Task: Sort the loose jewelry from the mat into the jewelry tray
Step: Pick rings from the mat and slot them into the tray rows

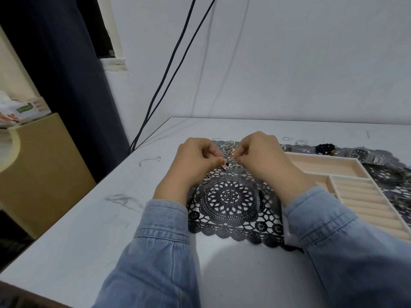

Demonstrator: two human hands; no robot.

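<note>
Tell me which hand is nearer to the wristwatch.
Right. The right hand is left of the wristwatch, across the jewelry tray's far corner; the left hand is farther left, beyond the right hand.

Faded blue denim sleeves point(160, 252), stitched cuffs point(165, 215)

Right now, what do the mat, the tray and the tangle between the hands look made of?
The mat: black openwork lace, faint sheen, so perhaps vinyl rather than thread. The tray: pale pink, matte, velvety lining by its soft look; core hidden. The tangle of chains, pinched by the left hand and right hand: thin metal, silvery and rosy glints.
</note>
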